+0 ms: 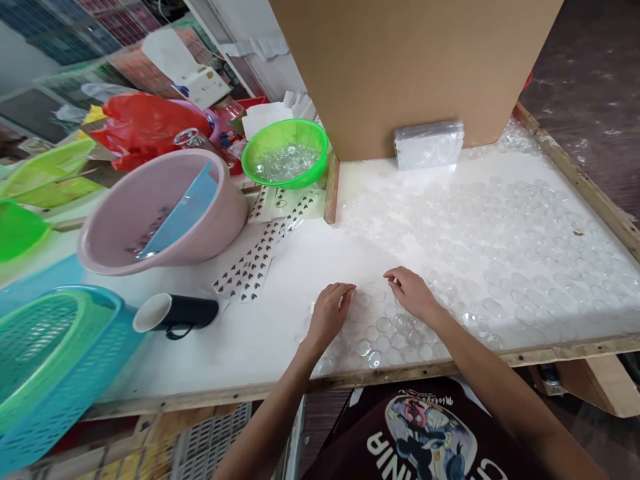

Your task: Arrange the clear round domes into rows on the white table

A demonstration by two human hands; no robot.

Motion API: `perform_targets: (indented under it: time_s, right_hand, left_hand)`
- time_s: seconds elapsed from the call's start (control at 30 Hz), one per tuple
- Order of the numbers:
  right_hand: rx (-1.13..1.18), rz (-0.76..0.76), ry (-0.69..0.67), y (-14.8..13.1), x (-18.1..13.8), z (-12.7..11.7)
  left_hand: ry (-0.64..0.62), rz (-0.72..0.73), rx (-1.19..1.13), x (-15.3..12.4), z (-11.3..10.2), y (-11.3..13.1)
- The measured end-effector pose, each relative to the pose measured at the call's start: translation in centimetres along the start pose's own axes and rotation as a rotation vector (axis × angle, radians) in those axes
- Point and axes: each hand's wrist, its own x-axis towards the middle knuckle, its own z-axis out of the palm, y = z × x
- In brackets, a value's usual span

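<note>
On the white worktop (240,333), two hands among clear round glass discs (383,325).
Fingertips curl down on left hand (330,313) and right hand (413,293); whether either grip pinches a see-through disc, cannot tell.

Both bare forearms reached forward and angled inward, bringing the hands near each other but not touching. The left hand (330,313) lay palm down, fingers loosely bent, gripping nothing. The right hand (413,293) was palm down too, its fingertips (391,275) drawn close together, pointing leftward
</note>
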Motion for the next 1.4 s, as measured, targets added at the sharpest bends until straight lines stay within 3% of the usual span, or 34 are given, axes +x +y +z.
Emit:
perform_targets:
  time_s: [0.17,0.43,0.67,0.83,1.1,1.4]
  right_hand:
    - [0.083,-0.006,-0.013,0.2,-0.1,0.2]
    - [0.087,0.068,0.129,0.8,0.4,-1.0]
    - [-0.104,-0.064,-0.073,-0.1,0.3,-0.6]
    - [-0.245,-0.075,-0.164,-0.9,0.8,0.1]
    - [-0.204,0.033,-0.049,-0.6,0.9,-0.1]
    - [-0.242,0.150,0.069,0.1,0.7,-0.5]
  left_hand:
    - [-0.047,-0.043,0.062,0.0,0.2,0.5]
    - [-0.156,0.048,0.123,1.5,1.2,0.9]
    - [-0.118,0.087,0.076,2.4,1.7,1.4]
    - [-0.144,0.119,0.056,2.9,2.1,1.8]
    - [-0.106,0.096,0.098,2.6,2.0,1.8]
    - [0.010,-0.091,0.002,2.6,1.6,1.1]
